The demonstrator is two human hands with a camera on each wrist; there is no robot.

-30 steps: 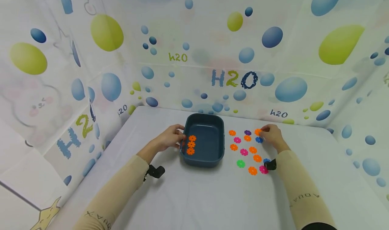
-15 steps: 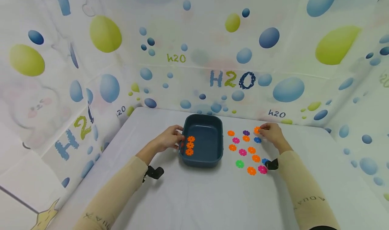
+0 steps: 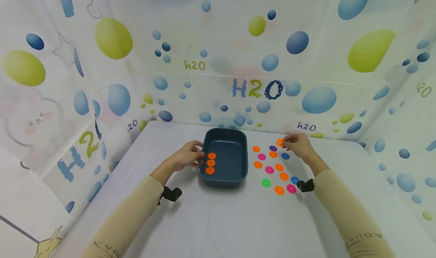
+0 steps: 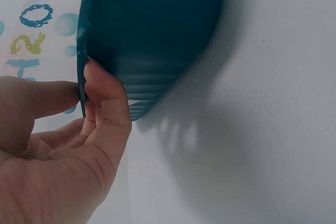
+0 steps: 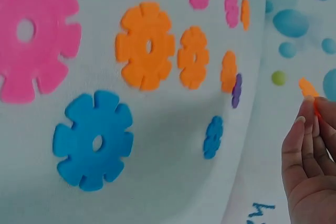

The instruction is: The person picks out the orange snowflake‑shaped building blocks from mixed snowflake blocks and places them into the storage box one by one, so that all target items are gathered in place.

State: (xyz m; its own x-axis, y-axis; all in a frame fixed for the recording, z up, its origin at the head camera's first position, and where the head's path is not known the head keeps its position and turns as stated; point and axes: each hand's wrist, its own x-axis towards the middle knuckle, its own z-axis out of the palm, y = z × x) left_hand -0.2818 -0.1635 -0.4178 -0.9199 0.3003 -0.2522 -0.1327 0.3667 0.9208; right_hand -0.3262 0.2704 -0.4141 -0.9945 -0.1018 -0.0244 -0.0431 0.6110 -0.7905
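A dark blue-green plastic bin (image 3: 240, 174) stands on the white table. My left hand (image 3: 185, 156) pinches the bin's left rim between thumb and fingers, as the left wrist view shows close up. Inside the bin, along its left side, several orange snowflake discs (image 3: 211, 162) lie in a row. Right of the bin, my right hand (image 3: 299, 146) pinches an orange snowflake disc (image 5: 308, 87) by its edge, raised over the far end of the scattered discs. Nearest below that hand are a blue disc (image 3: 285, 156) and a purple disc (image 3: 273, 148).
Notched discs lie spread on the table right of the bin: orange (image 3: 279, 190), pink (image 3: 291, 188), green (image 3: 266, 182) and another blue one (image 3: 295, 180). A printed cloth wall (image 3: 221, 34) rises behind the table's far edge.
My right hand has lifted the orange disc and shifted slightly left with it, uncovering more of the blue disc. My left hand stays on the bin rim.
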